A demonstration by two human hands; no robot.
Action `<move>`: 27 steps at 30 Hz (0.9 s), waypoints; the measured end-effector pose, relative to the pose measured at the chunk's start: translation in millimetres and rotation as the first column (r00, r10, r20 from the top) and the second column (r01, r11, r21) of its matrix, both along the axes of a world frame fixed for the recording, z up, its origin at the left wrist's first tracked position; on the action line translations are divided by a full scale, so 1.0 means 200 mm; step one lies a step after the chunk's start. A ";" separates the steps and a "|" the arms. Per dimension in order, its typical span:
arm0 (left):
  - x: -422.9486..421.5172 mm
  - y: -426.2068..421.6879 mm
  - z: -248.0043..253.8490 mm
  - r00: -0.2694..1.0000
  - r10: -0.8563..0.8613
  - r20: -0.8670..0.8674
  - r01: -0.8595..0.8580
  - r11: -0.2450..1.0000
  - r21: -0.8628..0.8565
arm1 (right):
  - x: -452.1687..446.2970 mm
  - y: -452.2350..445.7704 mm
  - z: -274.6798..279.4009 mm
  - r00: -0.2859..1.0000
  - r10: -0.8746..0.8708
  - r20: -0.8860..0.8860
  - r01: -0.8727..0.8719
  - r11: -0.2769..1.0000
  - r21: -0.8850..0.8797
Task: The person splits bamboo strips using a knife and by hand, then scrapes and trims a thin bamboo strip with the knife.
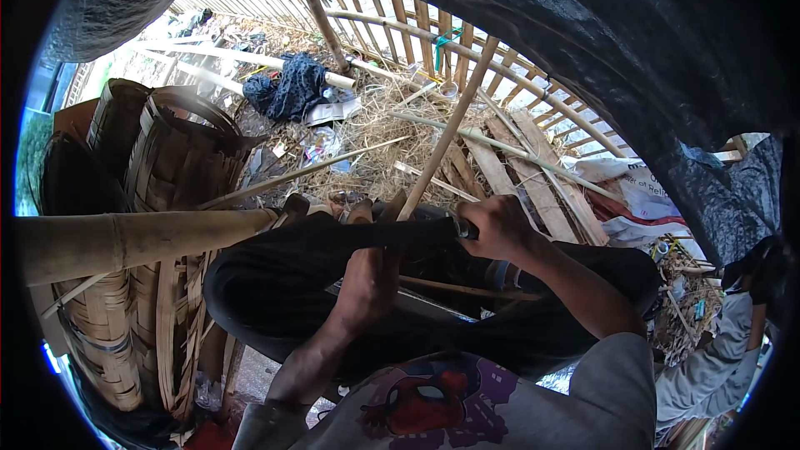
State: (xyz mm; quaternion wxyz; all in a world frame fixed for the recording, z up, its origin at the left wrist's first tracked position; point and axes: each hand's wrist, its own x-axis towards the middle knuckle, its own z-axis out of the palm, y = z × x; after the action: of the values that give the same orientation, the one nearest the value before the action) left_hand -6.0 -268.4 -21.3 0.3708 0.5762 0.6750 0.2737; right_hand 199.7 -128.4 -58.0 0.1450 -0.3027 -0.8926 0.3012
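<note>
My left hand point(369, 283) is closed round a brown wooden piece in front of my lap, its fingers mostly turned from view. To the right, my right hand point(493, 227) is closed round the end of a long dark tool point(392, 233), which lies level across both legs. The tool's left part blends with my dark trousers point(258, 279). Just beyond my hands, a thin bamboo pole point(450, 129) rises at a slant. A thin strip point(467, 289) lies between my legs, below the tool.
Woven bamboo baskets point(179, 158) and a thick bamboo pole point(150, 239) stand at the left. Planks point(533, 171), straw point(375, 137) and a dark cloth point(287, 87) lie ahead. A bamboo fence curves behind. Another person's sleeve point(708, 375) shows at the right.
</note>
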 end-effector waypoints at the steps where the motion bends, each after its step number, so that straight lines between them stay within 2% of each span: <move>1: 0.01 0.00 0.00 1.000 -0.004 0.001 0.004 1.000 0.003 | 0.00 0.00 0.00 0.998 0.052 -0.019 -0.050 0.997 0.058; 3: 0.03 0.01 0.00 0.975 0.041 0.216 -0.079 0.983 0.168 | -0.01 -0.01 0.00 0.994 0.102 -0.036 -0.097 0.988 0.118; 4: 0.04 -0.01 -0.02 0.975 0.038 0.217 -0.076 0.982 0.171 | -0.01 -0.02 -0.03 0.994 0.105 -0.037 -0.103 0.993 0.049; 5: 0.04 -0.03 -0.04 0.907 0.098 0.409 -0.146 0.986 0.087 | 0.00 -0.02 -0.04 0.994 0.104 -0.039 -0.105 0.994 -0.019; 6: 0.04 -0.02 -0.03 0.800 0.164 0.577 -0.193 0.981 -0.011 | 0.00 -0.02 -0.04 0.994 0.097 -0.040 -0.098 0.995 -0.013; 7: 0.04 -0.01 0.00 0.802 0.155 0.577 -0.187 0.982 -0.005 | 0.00 -0.01 -0.04 0.998 0.036 -0.043 -0.039 0.998 -0.056; 9: 0.03 0.03 0.07 0.704 0.253 0.664 -0.127 0.964 -0.234 | 0.01 0.02 -0.03 0.999 -0.023 -0.046 0.019 0.996 -0.092; 11: 0.03 0.02 0.04 0.698 0.236 0.676 -0.129 0.970 -0.206 | 0.03 0.07 -0.01 0.987 -0.157 -0.031 0.153 0.982 -0.109; 12: 0.03 0.02 0.03 0.692 0.219 0.688 -0.128 0.975 -0.183 | 0.04 0.10 0.00 0.986 -0.162 -0.033 0.158 0.982 -0.106; 13: 0.03 0.02 0.03 0.694 0.213 0.688 -0.121 0.976 -0.179 | 0.07 0.14 0.00 0.986 -0.169 0.010 0.169 0.986 -0.007; 14: 0.03 0.03 0.04 0.788 0.196 0.583 -0.121 0.979 -0.164 | 0.08 0.18 0.01 0.982 -0.180 0.054 0.175 0.980 0.092; 15: 0.03 0.02 0.05 0.866 0.179 0.467 -0.121 0.981 -0.150 | 0.08 0.19 0.02 0.965 -0.260 0.011 0.257 0.959 0.116; 16: 0.02 0.01 0.03 0.867 0.177 0.467 -0.119 0.981 -0.150 | 0.09 0.24 0.02 0.965 -0.263 0.010 0.260 0.959 0.116; 18: 0.00 -0.02 -0.01 0.970 0.029 0.243 -0.047 0.997 0.069 | 0.15 0.36 0.01 0.875 -0.457 0.161 0.439 0.888 0.135; 19: 0.01 -0.01 0.03 0.971 0.021 0.240 -0.040 0.997 0.073 | 0.18 0.43 -0.01 0.829 -0.529 0.180 0.515 0.849 0.119; 21: 0.03 -0.02 0.12 0.982 0.070 0.178 -0.061 0.997 -0.056 | 0.25 0.53 0.05 0.731 -0.639 0.238 0.645 0.761 0.064; 22: 0.04 -0.03 0.11 0.982 0.065 0.177 -0.056 0.997 -0.057 | 0.29 0.58 0.04 0.672 -0.680 0.293 0.669 0.727 0.155; 24: 0.04 -0.02 0.09 0.986 0.003 0.169 -0.009 0.999 0.038 | 0.31 0.58 0.04 0.706 -0.665 0.246 0.663 0.742 0.101; 26: 0.05 -0.01 0.10 0.984 0.008 0.178 -0.009 1.000 0.007 | 0.30 0.51 -0.04 0.826 -0.559 0.064 0.546 0.824 0.152; 27: 0.05 0.00 0.10 0.982 0.014 0.186 -0.010 1.000 -0.025 | 0.28 0.49 -0.02 0.866 -0.480 0.143 0.448 0.870 0.207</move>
State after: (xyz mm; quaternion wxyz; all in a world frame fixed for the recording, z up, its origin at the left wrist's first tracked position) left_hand 3.0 -268.4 -0.8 0.4375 0.5395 0.6440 0.3205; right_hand 256.3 -31.0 -61.1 0.1524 -0.5230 -0.8249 0.1512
